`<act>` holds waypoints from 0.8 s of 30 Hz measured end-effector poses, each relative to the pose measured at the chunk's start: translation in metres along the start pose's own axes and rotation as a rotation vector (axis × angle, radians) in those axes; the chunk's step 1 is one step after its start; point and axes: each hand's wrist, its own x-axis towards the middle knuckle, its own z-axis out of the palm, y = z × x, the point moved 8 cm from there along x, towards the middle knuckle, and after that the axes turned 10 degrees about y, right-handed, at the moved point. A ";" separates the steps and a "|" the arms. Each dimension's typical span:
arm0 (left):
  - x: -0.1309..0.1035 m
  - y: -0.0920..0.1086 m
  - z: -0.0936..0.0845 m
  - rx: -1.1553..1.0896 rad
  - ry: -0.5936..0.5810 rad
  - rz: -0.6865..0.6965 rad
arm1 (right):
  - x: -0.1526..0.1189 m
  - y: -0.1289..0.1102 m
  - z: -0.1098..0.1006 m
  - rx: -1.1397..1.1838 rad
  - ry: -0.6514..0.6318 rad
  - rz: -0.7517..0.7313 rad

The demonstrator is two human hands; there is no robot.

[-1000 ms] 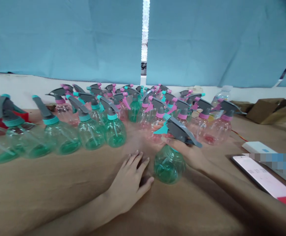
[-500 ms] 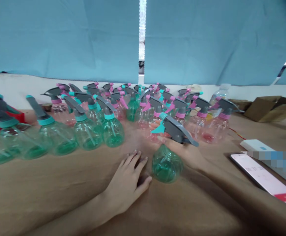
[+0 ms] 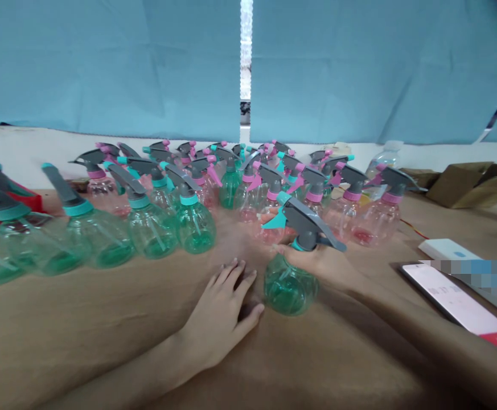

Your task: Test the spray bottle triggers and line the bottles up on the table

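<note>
Little room — bottle (image 3: pixel 291 290) beside left hand (image 3: pixel 217 320).

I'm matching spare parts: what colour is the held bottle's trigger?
Turquoise; the trigger shows best in the head view.

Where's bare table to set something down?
Widest: table left of the left hand, in front of the green bottles. Smaller: between the arms, on the near side of the bottle in the right hand.
Crowded: the packed bottles behind; at right, the phone and white box.
</note>
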 end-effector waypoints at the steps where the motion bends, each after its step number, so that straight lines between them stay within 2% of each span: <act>1: 0.000 0.000 0.000 0.004 -0.003 -0.003 | 0.000 -0.001 0.000 0.002 0.007 -0.005; 9: 0.000 0.000 0.000 -0.010 -0.016 -0.013 | 0.001 -0.008 0.000 -0.029 -0.002 -0.025; 15: 0.000 0.000 0.001 -0.011 -0.023 -0.013 | -0.001 -0.004 -0.001 0.025 -0.010 0.037; 20: 0.001 0.000 -0.001 -0.029 0.000 -0.014 | 0.000 -0.003 0.002 0.047 -0.061 0.024; 24: 0.001 0.000 -0.002 -0.023 0.016 -0.006 | 0.001 0.000 -0.001 0.030 -0.042 0.043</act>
